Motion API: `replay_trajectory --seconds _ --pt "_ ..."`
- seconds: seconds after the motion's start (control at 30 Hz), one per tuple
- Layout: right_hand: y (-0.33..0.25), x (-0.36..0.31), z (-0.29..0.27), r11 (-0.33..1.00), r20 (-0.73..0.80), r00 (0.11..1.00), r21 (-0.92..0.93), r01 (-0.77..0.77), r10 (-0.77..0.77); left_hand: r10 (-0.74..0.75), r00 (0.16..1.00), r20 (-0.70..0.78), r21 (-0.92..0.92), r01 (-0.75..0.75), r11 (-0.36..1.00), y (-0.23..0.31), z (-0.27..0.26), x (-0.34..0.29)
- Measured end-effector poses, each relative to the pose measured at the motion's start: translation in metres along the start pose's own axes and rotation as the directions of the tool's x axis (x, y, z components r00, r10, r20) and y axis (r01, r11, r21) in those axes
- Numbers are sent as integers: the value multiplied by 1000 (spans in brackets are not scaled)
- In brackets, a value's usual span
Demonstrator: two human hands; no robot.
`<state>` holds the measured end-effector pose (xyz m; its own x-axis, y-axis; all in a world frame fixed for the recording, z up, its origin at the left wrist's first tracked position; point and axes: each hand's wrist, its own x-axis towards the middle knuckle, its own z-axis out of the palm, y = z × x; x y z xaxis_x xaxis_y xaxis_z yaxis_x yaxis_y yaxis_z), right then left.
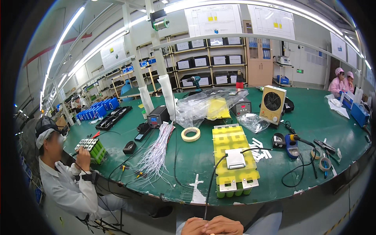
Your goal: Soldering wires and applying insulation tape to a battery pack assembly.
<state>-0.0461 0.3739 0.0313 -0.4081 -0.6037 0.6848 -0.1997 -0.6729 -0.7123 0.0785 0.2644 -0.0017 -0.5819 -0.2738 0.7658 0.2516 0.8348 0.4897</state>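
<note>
At the lower edge, below the table's front rim, my left hand [193,226] and my right hand [223,225] are close together, with fingers curled inward. Whatever they hold, if anything, is hidden. A black cable [209,188] runs down over the table edge to the hands; I cannot tell whether they grip it. Nearest to them on the table stands a battery pack [231,138] of green cells covered with yellow sheet, with metal tabs at its near end. A flat white box [235,159] lies on top of the pack, with black cables at its sides.
White wires [156,152] and a tape roll [190,134] lie left of the pack. To its right are white strips [258,150], a soldering iron stand [291,146], pliers [324,146] and a fan unit [273,103]. At left a co-worker [72,172] holds a green battery pack [93,150].
</note>
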Motion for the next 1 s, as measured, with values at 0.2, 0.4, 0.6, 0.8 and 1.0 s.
replay_trajectory --seconds 0.2,0.4,0.6,0.8,1.0 --pt "62 -39 -40 918 351 911 -242 314 -219 -10 1000 -6 53 10 999 -17 -32 16" --pt "23 -42 -10 995 111 993 -91 -31 41 -311 937 161 531 184 827 -123 -62 58" --pt "31 -58 -5 843 529 830 -517 149 177 -288 797 530 576 -90 813 -191 -64 69" --pt "2 -74 -59 746 -26 893 -539 -391 449 -605 795 32 161 594 788 -213 -75 105" --pt "31 -84 -165 549 -414 876 -686 -478 246 -868 435 -239 -650 592 475 -241 -88 193"
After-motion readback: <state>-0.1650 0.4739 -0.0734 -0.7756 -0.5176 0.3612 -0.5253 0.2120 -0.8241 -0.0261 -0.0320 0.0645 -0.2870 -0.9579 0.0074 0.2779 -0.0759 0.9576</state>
